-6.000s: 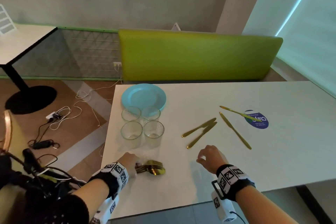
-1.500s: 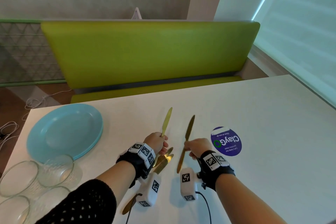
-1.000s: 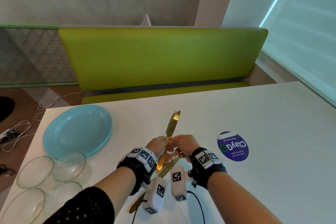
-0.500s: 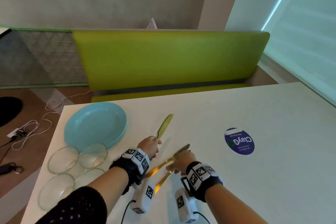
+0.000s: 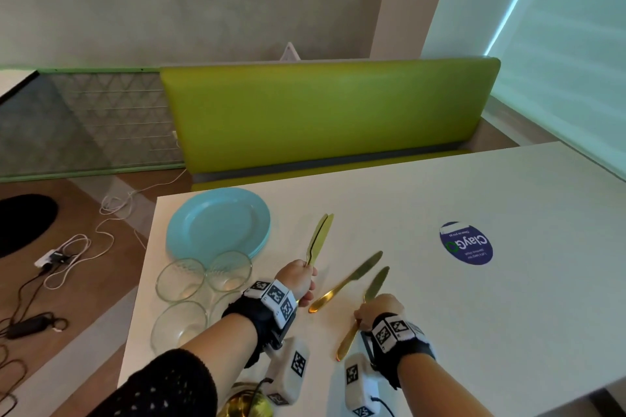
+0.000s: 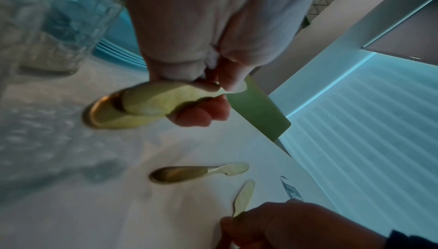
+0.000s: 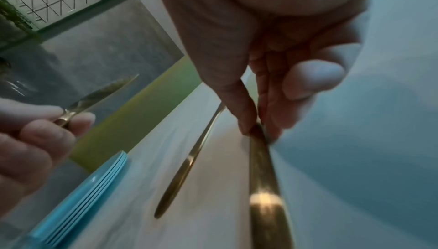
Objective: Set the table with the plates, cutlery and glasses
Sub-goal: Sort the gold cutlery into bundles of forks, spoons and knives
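Two gold knives [image 5: 318,239] are gripped upright in the left hand [image 5: 298,281], apparently gathered for distribution; a third knife [image 5: 367,301] is pinched by the right hand [image 5: 377,311] against the table [image 5: 508,315]. A fourth knife [image 5: 345,283] lies between them. Plates [image 5: 216,223] and glasses [image 5: 203,281] are stacked at the table's left edge, not yet laid out.

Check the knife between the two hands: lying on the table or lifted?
Lying flat on the table. The knife rests there alone, untouched: the left hand holds two other knives raised, the right hand pinches a third.
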Available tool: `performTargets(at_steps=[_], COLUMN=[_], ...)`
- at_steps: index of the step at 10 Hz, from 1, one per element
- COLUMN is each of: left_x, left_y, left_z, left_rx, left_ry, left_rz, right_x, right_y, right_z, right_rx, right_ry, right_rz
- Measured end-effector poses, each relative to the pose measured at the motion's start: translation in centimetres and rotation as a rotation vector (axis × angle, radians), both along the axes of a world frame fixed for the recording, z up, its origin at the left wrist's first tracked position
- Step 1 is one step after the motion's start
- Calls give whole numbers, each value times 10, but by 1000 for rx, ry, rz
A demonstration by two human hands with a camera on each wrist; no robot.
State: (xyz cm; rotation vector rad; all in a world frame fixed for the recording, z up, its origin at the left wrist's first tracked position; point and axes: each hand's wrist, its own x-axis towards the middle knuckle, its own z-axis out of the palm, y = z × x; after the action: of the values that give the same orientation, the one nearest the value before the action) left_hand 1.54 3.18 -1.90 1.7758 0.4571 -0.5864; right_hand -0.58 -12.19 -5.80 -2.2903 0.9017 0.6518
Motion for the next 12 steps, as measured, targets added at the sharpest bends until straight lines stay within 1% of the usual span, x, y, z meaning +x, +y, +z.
performTargets(at_steps=[1, 2, 3, 4, 5, 6, 7, 8, 9, 10, 11, 12], left_x=[-6, -8, -8, -9, -8, -5, -4, -1, 1, -2, -2, 1], left_y=[2, 3, 4, 4, 4, 7, 8, 9, 10, 8, 5, 2], left_z=[1, 2, 2, 3, 6, 6, 8, 4, -1, -2, -10, -18], left_rx=[-15, -42, -44, -70, -118, -9, 62, -19, -87, -65, -37, -10], left_ry=[0, 3, 17, 33, 58, -17, -78, -50, -13, -16, -53, -66], left_rz=[-43, -57, -57, -40, -58, -183, -265, -287, -329, -364, -364, -316], right_x=[-6, -10, -9, -4, 4, 12, 16, 14, 12, 9, 10, 14], right_y=[-1, -1, 6, 19, 33, 46, 55, 57, 57, 59, 57, 51], right_z=[2, 8, 21, 44, 61, 64, 63, 63, 67, 68, 59, 52], right_rx=[-21, -50, 4, 158, 260, 295, 292, 251, 309, 186, 311, 362], right_ry=[-29, -55, -87, -138, -159, -140, -127, -128, -165, -129, -174, -187], right_rz=[-36, -35, -47, -63, -52, -18, 5, 65, 23, 161, 55, 81])
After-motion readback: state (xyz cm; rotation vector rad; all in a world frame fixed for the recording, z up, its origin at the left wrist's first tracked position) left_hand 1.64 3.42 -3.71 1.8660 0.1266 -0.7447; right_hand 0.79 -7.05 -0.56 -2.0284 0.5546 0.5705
